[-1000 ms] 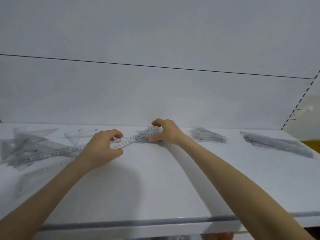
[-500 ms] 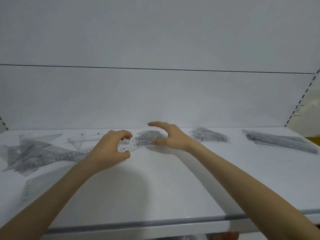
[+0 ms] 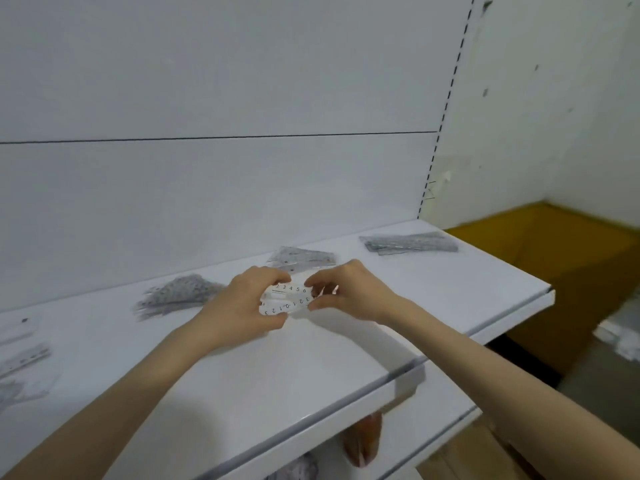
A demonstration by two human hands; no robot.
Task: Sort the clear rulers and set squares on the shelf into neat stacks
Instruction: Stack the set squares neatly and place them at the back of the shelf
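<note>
A white back panel [image 3: 242, 81] stands far, a slotted upright [image 3: 446, 98] at its right edge, a yellow surface [image 3: 554, 258] lower right.

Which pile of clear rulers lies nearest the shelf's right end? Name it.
The long pile beside the slotted post; it alone lies past the right hand.

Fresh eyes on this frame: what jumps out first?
The left hand and right hand grip a numbered clear ruler at mid-shelf. Behind them on the white shelf lie a near stack, a far-right stack and a looser pile at left.
</note>
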